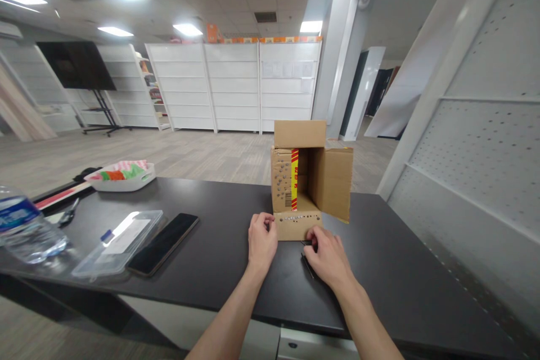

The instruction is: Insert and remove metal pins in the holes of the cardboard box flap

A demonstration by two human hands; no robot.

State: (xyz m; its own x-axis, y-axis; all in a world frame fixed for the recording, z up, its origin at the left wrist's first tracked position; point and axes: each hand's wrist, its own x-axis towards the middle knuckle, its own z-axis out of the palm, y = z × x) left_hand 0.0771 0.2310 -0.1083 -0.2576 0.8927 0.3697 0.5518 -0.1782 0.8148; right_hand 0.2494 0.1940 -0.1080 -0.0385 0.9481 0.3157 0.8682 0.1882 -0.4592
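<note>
An open cardboard box (317,180) stands on the black table, its flaps spread outward. Small dark and silvery dots run in a row along the lower flap (295,229), and more dot the left flap (282,180), which carries a yellow and red strip (294,180). At the lower flap's left edge is my left hand (264,239), fingers curled with thumb and forefinger close together; anything between them is too small to make out. My right hand (328,253) is closed near the flap's lower right corner. Thin dark pieces (307,265), perhaps tweezers, show beneath its fingers.
To the left lie a black phone (163,244), a clear plastic case (120,242) and a water bottle (29,230). Farther back sits a white basket (126,183) with colourful contents. A perforated white panel (476,146) rises along the right side.
</note>
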